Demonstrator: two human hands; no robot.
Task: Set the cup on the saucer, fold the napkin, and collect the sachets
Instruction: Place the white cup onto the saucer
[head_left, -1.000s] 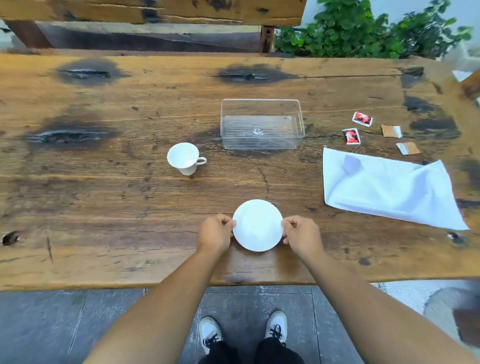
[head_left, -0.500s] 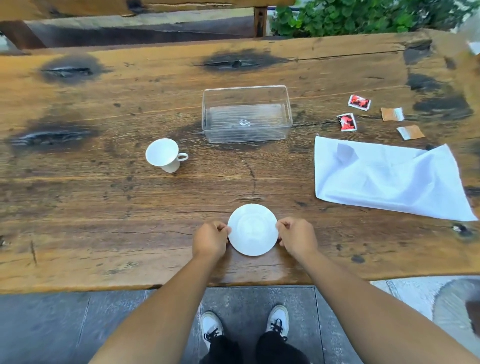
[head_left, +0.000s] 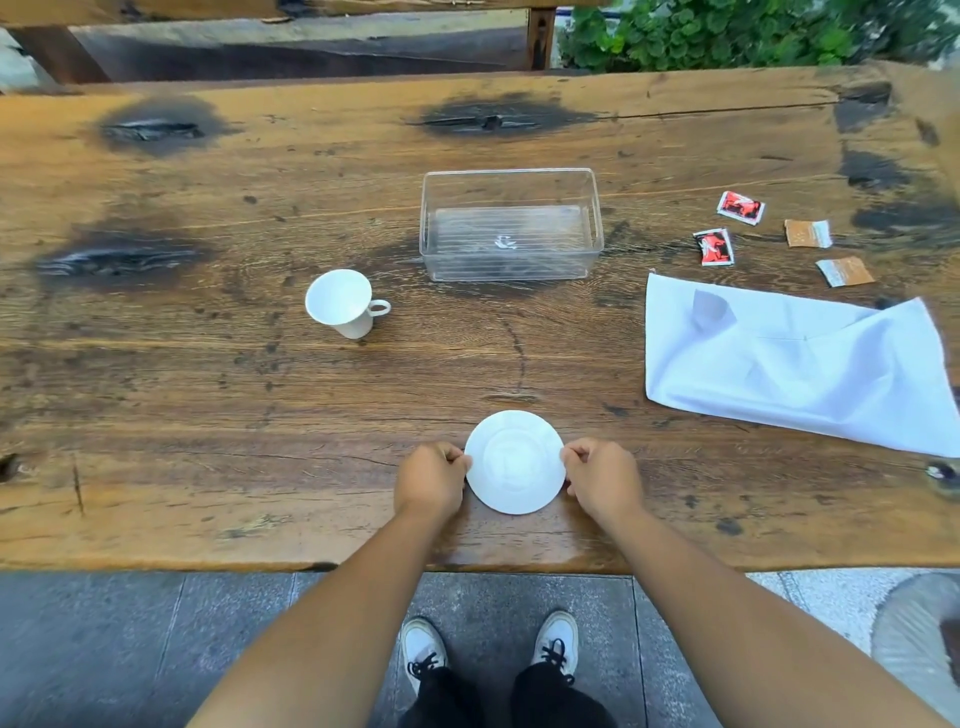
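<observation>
A white saucer (head_left: 514, 461) lies flat near the front edge of the wooden table. My left hand (head_left: 431, 480) pinches its left rim and my right hand (head_left: 602, 477) pinches its right rim. A white cup (head_left: 343, 302) stands upright to the far left of the saucer, handle pointing right. A crumpled white napkin (head_left: 789, 358) lies spread at the right. Beyond it lie two red sachets (head_left: 740, 207) (head_left: 714, 247) and two brown sachets (head_left: 807, 233) (head_left: 845, 271).
A clear plastic box (head_left: 511, 224) stands open in the middle of the table (head_left: 208, 415), behind the saucer. A wooden bench and green plants are past the far edge. Grey paving and my shoes are below the front edge.
The view has tilted down slightly, then steadied. Both hands stay on the saucer's rim, and the saucer sits in about the same place near the front edge.
</observation>
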